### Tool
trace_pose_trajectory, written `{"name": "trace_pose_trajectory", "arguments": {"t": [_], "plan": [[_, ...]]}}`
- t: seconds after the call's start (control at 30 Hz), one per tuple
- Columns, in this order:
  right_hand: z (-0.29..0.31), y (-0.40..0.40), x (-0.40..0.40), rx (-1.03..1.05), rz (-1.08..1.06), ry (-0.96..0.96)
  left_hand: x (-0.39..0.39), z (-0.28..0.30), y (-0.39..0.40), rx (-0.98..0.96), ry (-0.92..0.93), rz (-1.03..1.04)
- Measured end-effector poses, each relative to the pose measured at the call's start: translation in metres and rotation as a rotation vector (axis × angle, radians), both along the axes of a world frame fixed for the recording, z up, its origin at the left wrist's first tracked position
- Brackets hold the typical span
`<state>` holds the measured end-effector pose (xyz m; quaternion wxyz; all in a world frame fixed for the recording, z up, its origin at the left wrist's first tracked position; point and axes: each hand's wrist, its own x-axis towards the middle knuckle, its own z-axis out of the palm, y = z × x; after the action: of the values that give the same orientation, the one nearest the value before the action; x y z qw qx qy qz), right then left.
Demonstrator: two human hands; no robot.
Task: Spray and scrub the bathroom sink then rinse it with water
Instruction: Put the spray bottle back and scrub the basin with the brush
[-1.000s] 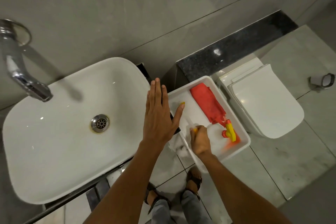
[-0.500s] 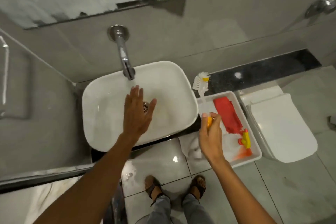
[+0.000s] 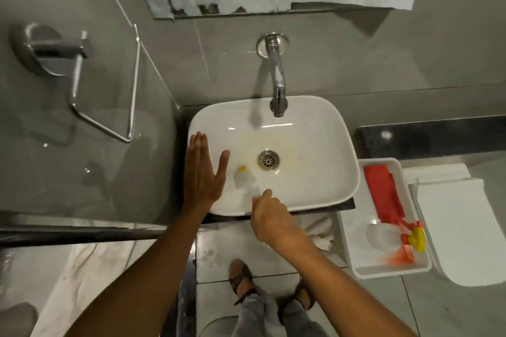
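While my left hand (image 3: pixel 201 172) lies spread flat on the sink (image 3: pixel 323 172) rim, my right hand (image 3: pixel 269 217) grips the brush (image 3: pixel 243 178) just beside it.

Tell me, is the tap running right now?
Off, it seems: no stream falls from the faucet spout into the sink, though the blurred picture could hide a thin trickle.

You have one white sink (image 3: pixel 315 150) with one drain (image 3: pixel 268 159) and one chrome tap (image 3: pixel 277 82) above it. Two hands are over it: one left hand (image 3: pixel 201 172) and one right hand (image 3: pixel 269 220), and one white brush (image 3: pixel 244 178) lies in the basin. Beside it sits one white tray (image 3: pixel 394 272) holding one red cloth (image 3: pixel 384 194) and one spray bottle (image 3: pixel 391 236). You can count one toilet (image 3: pixel 462 230), one towel holder (image 3: pixel 79 82), and two sandalled feet.
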<state>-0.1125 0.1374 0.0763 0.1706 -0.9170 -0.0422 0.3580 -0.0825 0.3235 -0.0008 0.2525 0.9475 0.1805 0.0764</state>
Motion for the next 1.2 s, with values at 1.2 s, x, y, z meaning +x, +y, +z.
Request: {"name": "trace_pose_trajectory", "arguments": {"t": [1.2], "plan": [[0.046,0.027,0.012,-0.128,0.287,0.286,0.000,0.004,-0.001,-0.214,-0.107,0.144]]}}
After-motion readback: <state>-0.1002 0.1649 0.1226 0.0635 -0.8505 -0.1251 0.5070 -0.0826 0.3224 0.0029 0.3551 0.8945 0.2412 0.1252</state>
